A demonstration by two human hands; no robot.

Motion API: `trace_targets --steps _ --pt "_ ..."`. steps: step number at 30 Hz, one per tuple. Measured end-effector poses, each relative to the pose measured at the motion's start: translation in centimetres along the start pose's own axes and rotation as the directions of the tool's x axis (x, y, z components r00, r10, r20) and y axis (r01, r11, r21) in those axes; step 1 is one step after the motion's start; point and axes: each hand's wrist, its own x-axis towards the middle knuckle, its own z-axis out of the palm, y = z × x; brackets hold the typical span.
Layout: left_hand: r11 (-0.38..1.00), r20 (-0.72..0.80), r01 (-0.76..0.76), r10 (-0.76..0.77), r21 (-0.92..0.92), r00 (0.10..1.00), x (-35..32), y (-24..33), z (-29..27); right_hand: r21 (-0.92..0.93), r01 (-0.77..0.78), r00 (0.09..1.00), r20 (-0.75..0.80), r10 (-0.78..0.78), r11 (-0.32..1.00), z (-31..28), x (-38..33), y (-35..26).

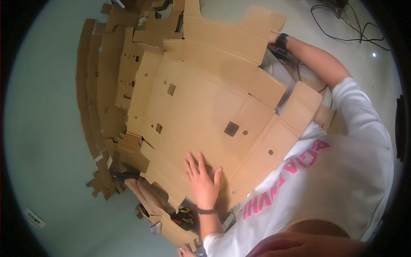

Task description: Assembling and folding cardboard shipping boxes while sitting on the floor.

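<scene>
Cardboard sheet: the large, tan, creased sheet [192, 107] spreads across the middle of your view, its near edge close to your shirt [338, 184]; what bears it is hidden.
Cut-outs: squarish openings [231, 129] and small round holes [270, 152] dot its face, and fold lines run near its sides.
Flaps: rounded and straight-cut flaps [300, 105] stick out on your right; at the far end the edge has a broad curved notch.
Your left hand: the hand [204, 184] lies palm down on the sheet near its left edge, fingers extended and thumb held apart, with a dark band [207, 210] on the wrist.
Your right hand: the hand [272, 38], below a black watch [281, 41], reaches the sheet's far right edge; its fingers are hidden, so you cannot tell whether they grip.
Cardboard pile: more cut pieces [109, 77] overlap along the left and far side.
Co-worker: another person's hand [186, 252] shows at the lower edge, near a smaller cardboard piece [173, 229].
Floor: pale floor [302, 23] shows at upper right, with a looping black cable [361, 40].
</scene>
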Motion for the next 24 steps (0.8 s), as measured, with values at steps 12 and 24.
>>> trace_targets --steps 12,24 --pt "0.816 -0.039 0.449 -0.495 -0.365 0.868 -10.0 -0.5 3.8 -0.101 -0.093 0.992 -0.093 0.084 0.991 3.8 4.9 0.9" --pt "-0.223 0.251 0.116 -0.89 -0.968 0.381 -13.6 -5.8 9.8 0.89 0.117 0.993 -0.11 -0.041 0.441 -13.0 -12.5 -10.5"
